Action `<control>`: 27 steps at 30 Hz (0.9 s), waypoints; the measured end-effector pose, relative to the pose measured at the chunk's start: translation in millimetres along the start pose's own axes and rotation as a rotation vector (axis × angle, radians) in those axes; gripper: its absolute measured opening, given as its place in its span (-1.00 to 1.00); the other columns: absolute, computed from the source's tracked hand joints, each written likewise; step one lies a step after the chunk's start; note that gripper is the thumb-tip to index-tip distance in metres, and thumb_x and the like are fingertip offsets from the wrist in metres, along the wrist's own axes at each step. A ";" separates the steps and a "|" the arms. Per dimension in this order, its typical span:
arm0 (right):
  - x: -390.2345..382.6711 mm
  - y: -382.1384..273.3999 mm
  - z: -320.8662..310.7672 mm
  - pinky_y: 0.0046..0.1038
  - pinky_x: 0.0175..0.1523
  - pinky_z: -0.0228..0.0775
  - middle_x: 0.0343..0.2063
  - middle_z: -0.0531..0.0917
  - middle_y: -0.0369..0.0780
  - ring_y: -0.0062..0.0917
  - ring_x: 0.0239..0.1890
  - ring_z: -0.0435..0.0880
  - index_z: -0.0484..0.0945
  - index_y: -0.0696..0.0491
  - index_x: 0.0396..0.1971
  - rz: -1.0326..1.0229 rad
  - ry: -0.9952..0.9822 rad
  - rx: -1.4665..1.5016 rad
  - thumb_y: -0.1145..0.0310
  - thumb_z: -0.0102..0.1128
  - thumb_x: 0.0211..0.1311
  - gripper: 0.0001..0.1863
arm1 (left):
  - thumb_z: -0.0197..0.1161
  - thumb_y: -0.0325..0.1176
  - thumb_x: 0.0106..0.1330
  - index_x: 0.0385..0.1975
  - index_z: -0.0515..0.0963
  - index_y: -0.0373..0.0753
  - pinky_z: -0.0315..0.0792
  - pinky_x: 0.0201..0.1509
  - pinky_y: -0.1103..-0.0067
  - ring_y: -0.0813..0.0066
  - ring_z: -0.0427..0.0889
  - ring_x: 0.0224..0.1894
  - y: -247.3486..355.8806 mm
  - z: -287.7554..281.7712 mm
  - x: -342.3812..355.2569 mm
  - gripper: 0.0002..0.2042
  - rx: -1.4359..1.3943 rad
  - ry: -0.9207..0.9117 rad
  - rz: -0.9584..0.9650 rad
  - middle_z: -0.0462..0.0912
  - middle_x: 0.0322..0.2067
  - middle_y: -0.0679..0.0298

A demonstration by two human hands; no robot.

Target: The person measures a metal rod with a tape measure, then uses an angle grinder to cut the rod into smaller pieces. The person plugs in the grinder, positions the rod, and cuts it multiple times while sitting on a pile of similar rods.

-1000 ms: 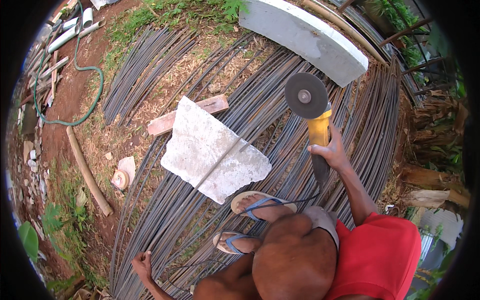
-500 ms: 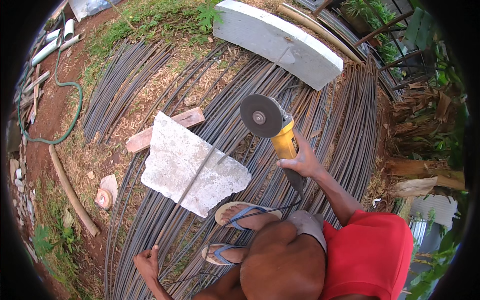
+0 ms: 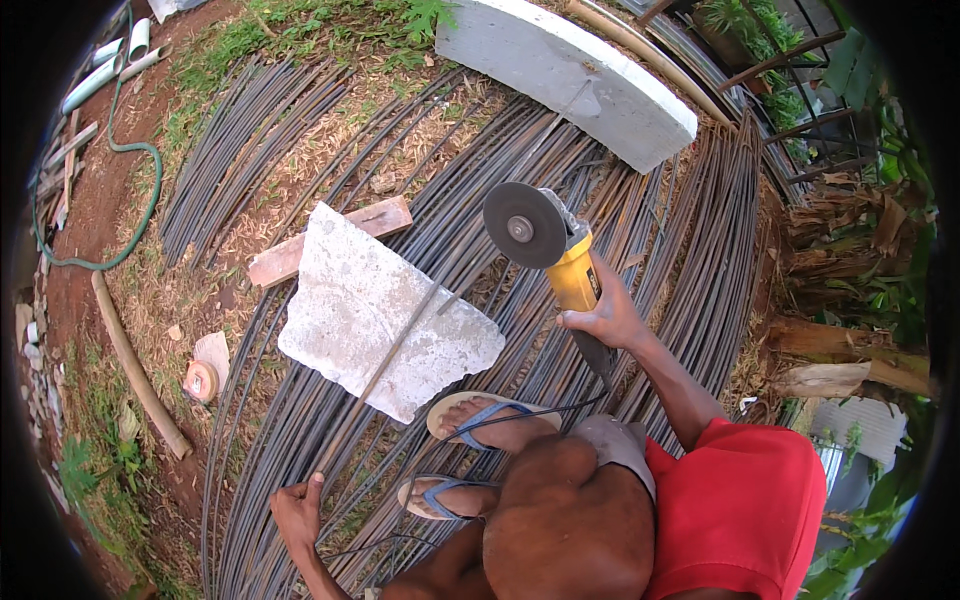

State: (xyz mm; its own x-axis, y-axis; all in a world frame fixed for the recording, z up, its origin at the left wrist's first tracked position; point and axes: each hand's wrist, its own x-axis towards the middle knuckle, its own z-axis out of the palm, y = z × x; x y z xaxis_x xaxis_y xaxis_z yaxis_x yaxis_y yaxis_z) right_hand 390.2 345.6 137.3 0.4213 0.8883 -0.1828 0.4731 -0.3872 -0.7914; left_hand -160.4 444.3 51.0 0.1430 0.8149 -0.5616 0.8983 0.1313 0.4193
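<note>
My right hand (image 3: 608, 312) is wrapped round the yellow body of an angle grinder (image 3: 572, 275). Its dark cutting disc (image 3: 524, 225) is raised over the rods, apart from them. A steel rod (image 3: 390, 360) lies across a rough, pale concrete slab (image 3: 350, 300) and runs down to my left hand (image 3: 298, 515). That hand's fingers are curled at the rod's near part, with the thumb along it; its grip is partly hidden. Beneath the slab's far side sits a reddish brick-like block (image 3: 380, 215).
Long bundles of steel rods (image 3: 690, 290) cover the ground around my sandalled feet. A large grey concrete block (image 3: 570, 75) stands across their far end. The grinder's black cord (image 3: 500, 420) passes over my foot. A wooden pole (image 3: 135, 365), an orange tape roll (image 3: 201, 380) and a green hose (image 3: 155, 190) lie leftward.
My left hand has shifted slightly up and right, its thumb beside the rod. The grinder stays almost in place in my right hand. The whole view has moved a little.
</note>
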 end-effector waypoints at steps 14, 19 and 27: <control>19.6 -15.7 26.3 -0.22 0.20 0.50 -0.08 0.71 0.07 -0.09 0.02 0.75 0.38 0.22 0.31 0.024 -0.192 -0.247 0.28 0.49 -0.15 -0.09 | 0.42 0.26 0.30 -0.83 0.35 -0.41 0.22 -0.37 0.17 0.12 0.10 -0.68 1.3 -2.6 -1.4 -0.20 0.010 -0.012 -0.080 0.11 -0.85 0.09; 21.3 -15.5 33.7 -0.22 0.23 0.50 -0.05 0.71 0.08 -0.07 0.05 0.75 0.36 0.23 0.34 -0.005 -0.229 -0.238 0.27 0.49 -0.15 -0.06 | 0.42 0.28 0.28 -0.78 0.49 -0.43 0.27 -0.33 0.09 0.07 0.15 -0.63 4.0 -1.0 -4.1 -0.23 0.000 0.036 -0.060 0.17 -0.86 0.04; 22.2 -5.2 37.4 -0.28 0.24 0.47 -0.02 0.72 -0.01 -0.25 0.03 0.72 0.39 0.22 0.36 -0.030 -0.218 -0.222 0.25 0.49 -0.17 -0.04 | 0.49 0.18 0.28 -0.78 0.49 -0.40 0.15 -0.53 0.21 0.24 0.09 -0.74 3.6 1.6 -5.8 -0.30 -0.018 0.101 -0.010 0.17 -0.86 0.17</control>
State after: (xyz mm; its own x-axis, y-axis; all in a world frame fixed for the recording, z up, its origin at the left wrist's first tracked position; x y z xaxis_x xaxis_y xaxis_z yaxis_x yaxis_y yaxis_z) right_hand 368.2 376.6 115.5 0.2395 0.9231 -0.3010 0.6507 -0.3827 -0.6559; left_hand -157.3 439.1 54.6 0.0909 0.8660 -0.4917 0.8918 0.1490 0.4273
